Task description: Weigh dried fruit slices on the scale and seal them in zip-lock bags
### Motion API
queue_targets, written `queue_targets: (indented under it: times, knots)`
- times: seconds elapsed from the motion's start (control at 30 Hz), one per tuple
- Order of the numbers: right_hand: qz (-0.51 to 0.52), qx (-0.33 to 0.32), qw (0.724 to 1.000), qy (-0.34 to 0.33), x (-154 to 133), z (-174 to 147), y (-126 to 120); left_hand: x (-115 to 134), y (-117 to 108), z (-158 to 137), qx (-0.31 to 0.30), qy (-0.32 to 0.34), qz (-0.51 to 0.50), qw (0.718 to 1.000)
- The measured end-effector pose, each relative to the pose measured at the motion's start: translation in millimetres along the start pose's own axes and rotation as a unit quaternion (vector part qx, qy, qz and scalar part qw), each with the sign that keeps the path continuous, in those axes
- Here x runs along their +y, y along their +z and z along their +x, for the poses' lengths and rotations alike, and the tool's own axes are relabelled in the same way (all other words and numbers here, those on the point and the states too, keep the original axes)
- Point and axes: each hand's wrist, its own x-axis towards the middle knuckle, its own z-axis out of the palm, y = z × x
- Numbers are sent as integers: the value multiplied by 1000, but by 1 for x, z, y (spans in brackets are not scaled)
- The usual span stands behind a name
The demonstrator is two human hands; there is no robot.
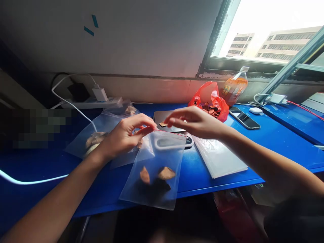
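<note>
My left hand (pixel 133 132) pinches the top edge of a clear zip bag (pixel 165 153) with a red seal line. The bag hangs tilted over the table's front edge, with a few brown dried slices (pixel 166 173) in its lower half. My right hand (pixel 193 121) reaches over a kitchen scale (pixel 188 139), its thumb and fingers closed around a small dried slice (pixel 163 124) at their tips. Part of the scale shows through the bag. Behind my left hand lie filled clear bags (pixel 84 130) with pale slices in them.
A red plastic bag (pixel 220 103) of dark dried slices stands behind the scale, with an orange drink bottle (pixel 235 86) beside it. A phone (pixel 244 118), an earbud case (pixel 255 110) and a stack of flat bags (pixel 219 157) lie rightward. A power strip (pixel 111 102) runs along the wall.
</note>
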Motion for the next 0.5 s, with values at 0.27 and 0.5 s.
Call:
queue_targets:
  times: [0.27, 0.5]
  knots:
    - [-168, 31, 983, 67, 61, 49, 35, 9, -8, 0, -18, -33, 50, 998]
    - [78, 34, 990, 113, 41, 32, 17, 4, -6, 1, 2, -99, 57, 993]
